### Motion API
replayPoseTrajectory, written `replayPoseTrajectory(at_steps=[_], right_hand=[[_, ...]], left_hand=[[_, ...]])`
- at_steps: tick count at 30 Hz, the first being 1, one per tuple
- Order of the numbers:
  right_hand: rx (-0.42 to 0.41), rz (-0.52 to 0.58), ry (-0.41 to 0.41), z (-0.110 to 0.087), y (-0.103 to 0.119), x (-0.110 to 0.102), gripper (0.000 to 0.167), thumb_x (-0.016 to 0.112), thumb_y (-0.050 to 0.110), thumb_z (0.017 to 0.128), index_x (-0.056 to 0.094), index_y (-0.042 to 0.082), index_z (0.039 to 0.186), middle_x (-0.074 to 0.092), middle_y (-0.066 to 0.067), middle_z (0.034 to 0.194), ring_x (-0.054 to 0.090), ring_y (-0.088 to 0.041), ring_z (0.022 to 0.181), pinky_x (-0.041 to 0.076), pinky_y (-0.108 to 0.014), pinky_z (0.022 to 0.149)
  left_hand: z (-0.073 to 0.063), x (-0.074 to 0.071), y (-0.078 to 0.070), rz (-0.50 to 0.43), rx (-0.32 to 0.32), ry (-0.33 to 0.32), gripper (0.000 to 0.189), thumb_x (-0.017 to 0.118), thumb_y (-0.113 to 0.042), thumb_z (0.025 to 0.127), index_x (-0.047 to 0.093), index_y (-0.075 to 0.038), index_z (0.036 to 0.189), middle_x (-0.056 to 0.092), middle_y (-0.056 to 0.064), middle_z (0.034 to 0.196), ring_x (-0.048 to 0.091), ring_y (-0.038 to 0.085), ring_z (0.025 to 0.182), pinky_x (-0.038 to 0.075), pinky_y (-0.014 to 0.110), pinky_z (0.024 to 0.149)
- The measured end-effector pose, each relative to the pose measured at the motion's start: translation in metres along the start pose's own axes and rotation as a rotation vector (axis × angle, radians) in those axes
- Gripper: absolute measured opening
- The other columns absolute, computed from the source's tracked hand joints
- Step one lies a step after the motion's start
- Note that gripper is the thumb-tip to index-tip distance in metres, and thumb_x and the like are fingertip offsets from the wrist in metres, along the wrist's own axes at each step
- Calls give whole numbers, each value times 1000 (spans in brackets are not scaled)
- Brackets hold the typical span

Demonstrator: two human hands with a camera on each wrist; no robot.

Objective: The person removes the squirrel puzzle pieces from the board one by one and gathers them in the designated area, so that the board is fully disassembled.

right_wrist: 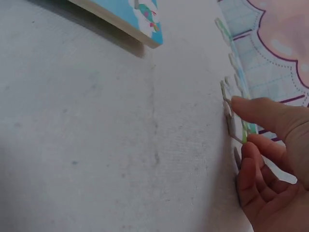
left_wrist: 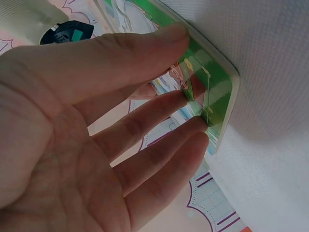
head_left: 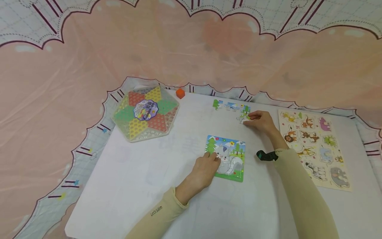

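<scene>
A square squirrel jigsaw puzzle (head_left: 229, 162) with a green and blue border lies in the middle of the table. My left hand (head_left: 206, 169) rests on its left part; in the left wrist view its fairly straight fingertips (left_wrist: 198, 123) touch the puzzle surface, the thumb lying on the green border. Farther back, my right hand (head_left: 262, 122) pinches a small jigsaw piece (head_left: 242, 120) between thumb and fingers at the table surface. More loose pieces, such as a tree piece (head_left: 217, 104) and a blue piece (head_left: 232, 106), lie in a row beside it.
A hexagonal Chinese checkers board (head_left: 165, 127) lies at the back left, near an orange block (head_left: 180, 93). To the right is an animal puzzle board (head_left: 323, 166), partly under the right sleeve. A patterned cloth (head_left: 179, 49) borders the white table (head_left: 143, 186).
</scene>
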State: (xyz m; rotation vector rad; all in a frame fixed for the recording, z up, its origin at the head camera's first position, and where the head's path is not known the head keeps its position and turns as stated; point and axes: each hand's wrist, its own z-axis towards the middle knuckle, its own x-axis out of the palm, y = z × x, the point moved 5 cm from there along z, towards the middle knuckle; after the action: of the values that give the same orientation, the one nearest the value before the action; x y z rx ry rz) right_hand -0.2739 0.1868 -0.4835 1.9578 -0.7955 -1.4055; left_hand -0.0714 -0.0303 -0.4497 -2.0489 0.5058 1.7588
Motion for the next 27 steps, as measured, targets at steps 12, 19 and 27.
replayPoseTrajectory(at_steps=[12, 19, 27], right_hand=[[-17, -6, -11, -3, 1, 3, 44, 77, 14, 85, 62, -6, 121, 59, -19, 112, 52, -18, 87, 42, -22, 75], [-13, -9, -2, -3, 0, 3, 45, 77, 15, 85, 62, -5, 123, 58, -19, 114, 51, -19, 88, 42, -22, 74], [-1, 77, -44, -7, -6, -7, 47, 74, 23, 89, 61, -3, 126, 58, -13, 110, 52, -14, 84, 44, -18, 66]], left_hand=[[0, 0, 0, -5, -3, -14, 36, 75, -11, 85, 69, -12, 120, 60, 4, 107, 52, 15, 85, 44, 23, 54], [0, 0, 1, -2, 0, -19, 36, 76, -11, 85, 69, -12, 120, 60, 3, 106, 53, 15, 85, 44, 23, 53], [1, 0, 1, -12, -2, -5, 36, 75, -11, 85, 69, -11, 121, 60, 4, 106, 53, 15, 85, 44, 23, 54]])
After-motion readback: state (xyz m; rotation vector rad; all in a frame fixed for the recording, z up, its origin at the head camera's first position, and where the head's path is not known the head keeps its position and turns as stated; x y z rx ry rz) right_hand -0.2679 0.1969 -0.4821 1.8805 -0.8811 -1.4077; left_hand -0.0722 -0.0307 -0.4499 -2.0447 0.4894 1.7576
